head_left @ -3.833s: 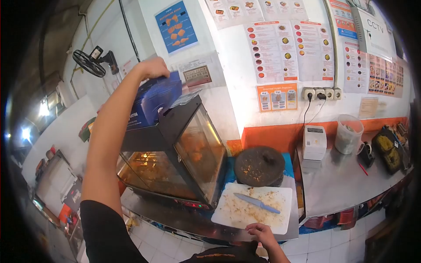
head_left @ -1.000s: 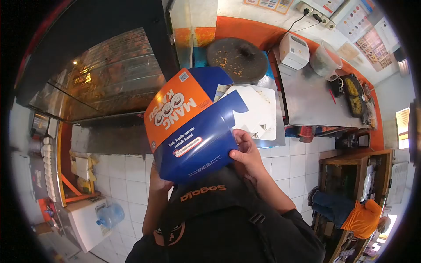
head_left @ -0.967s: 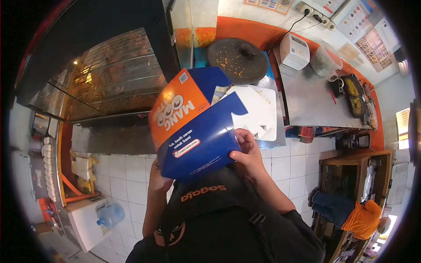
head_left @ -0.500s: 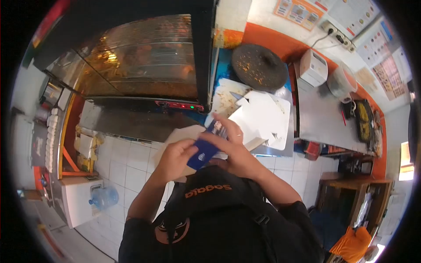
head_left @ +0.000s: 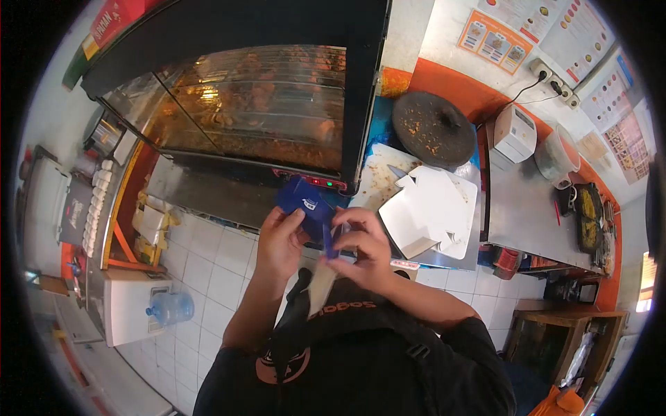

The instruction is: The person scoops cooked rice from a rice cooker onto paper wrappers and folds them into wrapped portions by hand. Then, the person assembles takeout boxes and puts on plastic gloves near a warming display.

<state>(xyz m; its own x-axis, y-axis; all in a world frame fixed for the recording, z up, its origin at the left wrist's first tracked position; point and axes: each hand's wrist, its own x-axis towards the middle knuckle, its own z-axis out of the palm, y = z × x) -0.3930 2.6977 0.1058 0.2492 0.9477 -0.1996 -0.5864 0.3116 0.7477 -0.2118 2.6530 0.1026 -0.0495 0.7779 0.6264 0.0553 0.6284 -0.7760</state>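
Both hands hold a partly folded blue carton [head_left: 298,199] in front of my chest. My left hand [head_left: 279,243] pinches its left side, thumb on the blue face. Fingers of my right hand [head_left: 362,246] are bent around a narrow blue flap on the right side. A pale inner panel of the carton hangs below, blurred. Right of my hands, a white unfolded carton [head_left: 429,211] lies on the white cutting board [head_left: 374,182], over most of a knife [head_left: 397,171]. Behind the board sits a round dark stone mortar [head_left: 433,128] with crumbs on it.
A glass-fronted warming cabinet [head_left: 257,104] with fried food stands at the upper left. On the right metal counter [head_left: 517,201] are a white printer [head_left: 513,133], a clear tub [head_left: 557,156] and a black tray [head_left: 590,218]. A water bottle [head_left: 171,308] is at lower left.
The large orange and blue carton, held spread earlier, is now partly folded between my hands. The white carton on the board has come into fuller view. My view has shifted left.
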